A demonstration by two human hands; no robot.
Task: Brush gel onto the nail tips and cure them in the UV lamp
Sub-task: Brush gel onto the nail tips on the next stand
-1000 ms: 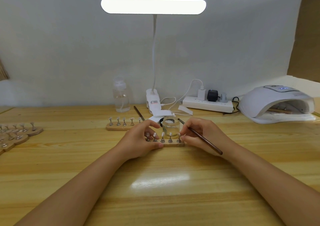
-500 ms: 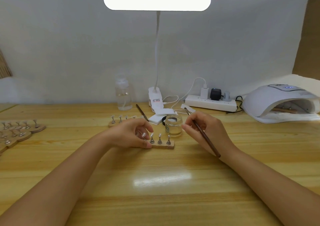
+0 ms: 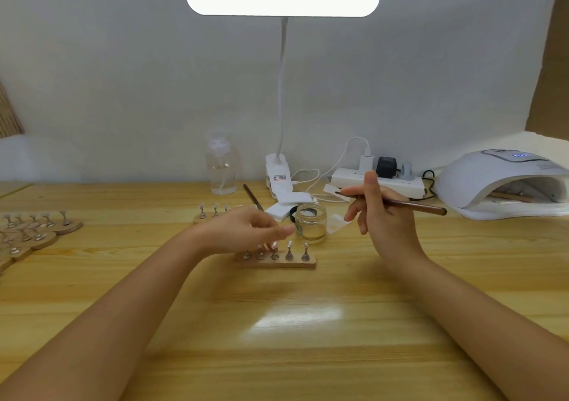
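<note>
Task looks at early stage: right hand [image 3: 380, 216] holds brush [image 3: 412, 206] lifted above jar [image 3: 310, 222], left hand [image 3: 246, 231] w/ loose fingers over holder w/ nail tips [image 3: 275, 257], UV lamp [image 3: 505, 182] far right, curing not yet done.

A lit desk lamp [image 3: 282, 0] stands on a wooden table [image 3: 277, 339] against a white wall [image 3: 123, 77].

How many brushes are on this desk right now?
2. One brush is held in the right hand, raised over the desk. A second brush lies behind the glass jar, its near end hidden.
</note>
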